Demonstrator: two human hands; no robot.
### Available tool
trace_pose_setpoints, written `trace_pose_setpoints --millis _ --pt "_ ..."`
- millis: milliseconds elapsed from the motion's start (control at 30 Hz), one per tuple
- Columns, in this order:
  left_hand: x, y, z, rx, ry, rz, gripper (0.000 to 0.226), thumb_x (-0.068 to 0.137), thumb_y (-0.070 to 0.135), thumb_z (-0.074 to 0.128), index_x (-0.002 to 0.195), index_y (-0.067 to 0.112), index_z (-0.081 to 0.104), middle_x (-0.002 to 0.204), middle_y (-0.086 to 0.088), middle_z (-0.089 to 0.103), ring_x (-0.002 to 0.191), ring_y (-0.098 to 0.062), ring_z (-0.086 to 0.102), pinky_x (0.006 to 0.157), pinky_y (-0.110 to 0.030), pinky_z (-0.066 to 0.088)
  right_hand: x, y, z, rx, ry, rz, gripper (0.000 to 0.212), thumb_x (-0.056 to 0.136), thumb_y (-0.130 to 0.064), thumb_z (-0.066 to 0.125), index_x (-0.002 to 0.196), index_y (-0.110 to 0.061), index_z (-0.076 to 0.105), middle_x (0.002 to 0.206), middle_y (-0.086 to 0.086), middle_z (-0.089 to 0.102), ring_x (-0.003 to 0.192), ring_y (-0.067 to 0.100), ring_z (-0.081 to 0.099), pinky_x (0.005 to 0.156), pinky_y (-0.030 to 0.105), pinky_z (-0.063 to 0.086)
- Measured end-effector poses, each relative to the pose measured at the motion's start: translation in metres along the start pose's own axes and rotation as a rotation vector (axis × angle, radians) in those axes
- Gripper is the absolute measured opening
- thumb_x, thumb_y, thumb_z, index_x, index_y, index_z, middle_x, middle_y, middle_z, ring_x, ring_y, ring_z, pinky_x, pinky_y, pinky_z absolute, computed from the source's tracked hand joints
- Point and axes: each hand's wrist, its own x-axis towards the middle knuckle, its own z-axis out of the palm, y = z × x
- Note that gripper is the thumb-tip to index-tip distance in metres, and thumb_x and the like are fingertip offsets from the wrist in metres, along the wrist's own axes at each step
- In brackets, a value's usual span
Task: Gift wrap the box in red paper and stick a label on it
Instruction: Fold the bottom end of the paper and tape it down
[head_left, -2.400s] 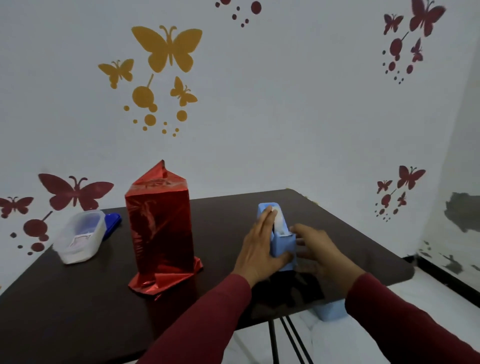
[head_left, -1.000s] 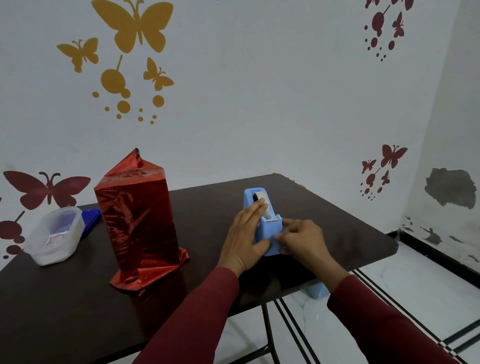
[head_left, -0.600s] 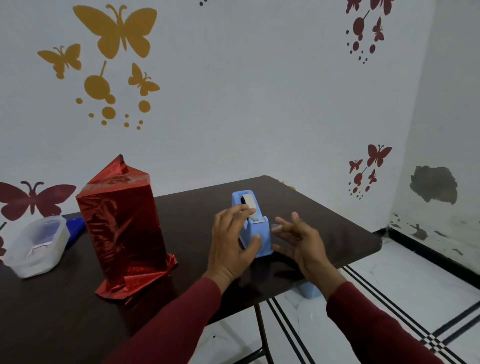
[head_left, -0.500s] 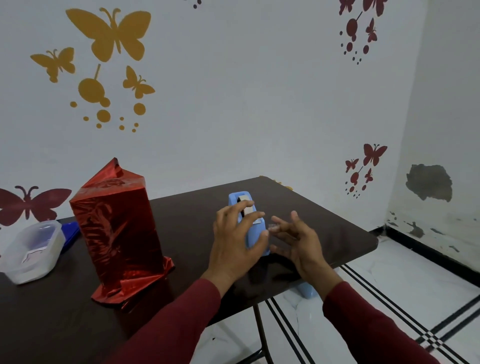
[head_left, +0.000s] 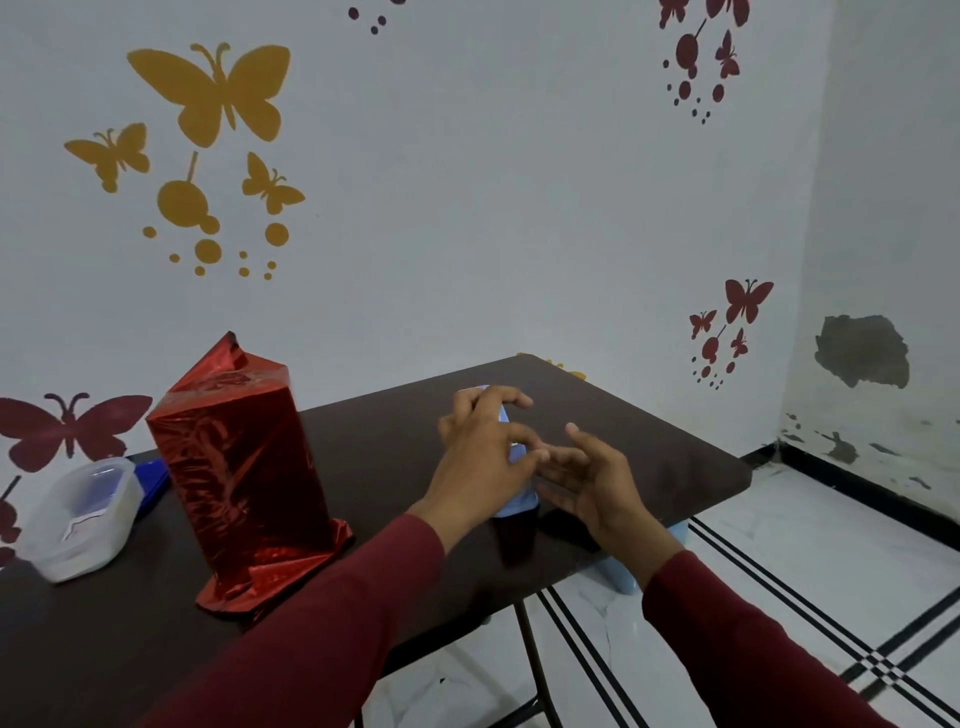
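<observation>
Low in the frame's centre, the right hand (head_left: 592, 480) spreads its fingers, gripping nothing visible. The left hand (head_left: 483, 457) curls over the blue tape dispenser (head_left: 517, 501). Farther left, the red-wrapped box (head_left: 241, 467) stands upright, long axis vertical. Its foil looks slick and crinkly; grip the flat sides, not the loose flared ends.

One red-wrapped box (head_left: 244, 467), one blue tape dispenser (head_left: 517, 501), one clear plastic container (head_left: 83, 519), one dark table (head_left: 649, 457), two hands.
</observation>
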Motion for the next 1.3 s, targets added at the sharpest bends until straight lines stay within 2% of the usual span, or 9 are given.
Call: trace_pose_setpoints --millis 133,233,467,800,933,1000,1133,1200,1300 --pt "0.008 -0.001 -0.013 -0.309 0.07 -0.23 0.01 0.083 0.042 0.082 0.074 0.045 0.076 0.111 0.026 0.061 0.121 -0.006 0.041 0.103 -0.035 0.036 -0.006 -0.001 -0.003 0.049 0.039 -0.069 0.028 0.094 -0.02 0.063 0.12 -0.015 0.074 0.117 0.004 0.077 0.111 0.023 0.071 0.09 0.039 0.053" --pt "0.011 -0.001 -0.026 -0.574 0.002 -0.3 0.003 0.086 0.035 0.081 0.084 0.037 0.082 0.091 0.01 0.075 0.095 -0.013 0.065 0.082 -0.026 0.05 -0.016 0.001 0.002 -0.051 0.059 -0.209 0.029 0.091 -0.003 0.068 0.114 -0.017 0.076 0.114 0.004 0.078 0.106 0.02 0.073 0.084 0.033 0.054" --pt "0.003 -0.002 -0.055 -0.83 0.068 -0.377 0.009 0.092 0.014 0.074 0.098 0.012 0.081 0.096 0.003 0.08 0.089 -0.001 0.072 0.073 -0.008 0.05 -0.03 -0.025 0.048 -0.06 -0.085 -0.305 0.029 0.087 -0.01 0.077 0.115 -0.018 0.076 0.113 0.005 0.078 0.109 0.023 0.072 0.084 0.039 0.056" --pt "-0.029 -0.026 -0.105 -0.882 0.228 -0.466 0.01 0.094 0.011 0.071 0.092 0.016 0.079 0.092 0.004 0.08 0.091 -0.002 0.072 0.078 -0.01 0.052 -0.03 -0.025 0.117 -0.058 -0.251 -0.148 0.035 0.092 -0.014 0.073 0.126 -0.021 0.069 0.119 0.008 0.076 0.107 0.02 0.074 0.086 0.035 0.055" --pt "-0.044 -0.039 -0.121 -0.855 0.349 -0.527 0.006 0.09 0.013 0.076 0.091 0.016 0.081 0.09 0.0 0.08 0.093 -0.014 0.075 0.089 -0.03 0.059 -0.031 -0.026 0.144 -0.15 -0.288 -0.197 0.038 0.091 -0.011 0.075 0.128 -0.016 0.065 0.11 0.009 0.078 0.103 0.021 0.076 0.09 0.036 0.056" --pt "-0.053 -0.048 -0.13 -0.775 0.432 -0.537 0.006 0.088 0.016 0.079 0.091 0.021 0.083 0.091 0.006 0.08 0.094 -0.008 0.075 0.092 -0.029 0.057 -0.032 -0.027 0.161 -0.192 -0.311 -0.231 0.039 0.091 -0.008 0.075 0.128 -0.014 0.064 0.108 0.012 0.078 0.101 0.022 0.076 0.091 0.038 0.058" --pt "-0.067 -0.058 -0.157 -0.518 0.64 -0.554 0.016 0.092 0.027 0.074 0.078 0.025 0.082 0.077 0.015 0.077 0.078 0.001 0.069 0.07 -0.007 0.048 -0.034 -0.035 0.206 -0.298 -0.346 -0.293 0.039 0.088 -0.001 0.077 0.123 -0.013 0.065 0.097 0.01 0.079 0.095 0.022 0.077 0.082 0.034 0.062" --pt "-0.071 -0.065 -0.172 -0.452 0.754 -0.592 0.026 0.093 0.028 0.07 0.068 0.028 0.077 0.071 0.015 0.074 0.074 0.0 0.066 0.063 -0.013 0.044 -0.032 -0.042 0.226 -0.351 -0.374 -0.311 0.041 0.087 -0.001 0.078 0.124 -0.013 0.065 0.093 0.007 0.08 0.093 0.02 0.077 0.079 0.032 0.061" --pt "-0.071 -0.075 -0.188 -0.45 0.877 -0.63 0.018 0.093 0.029 0.07 0.076 0.032 0.074 0.073 0.015 0.072 0.072 0.008 0.063 0.063 -0.01 0.041 -0.028 -0.055 0.249 -0.447 -0.464 -0.291 0.045 0.085 -0.001 0.079 0.126 -0.013 0.064 0.095 0.005 0.08 0.091 0.019 0.078 0.077 0.03 0.061"
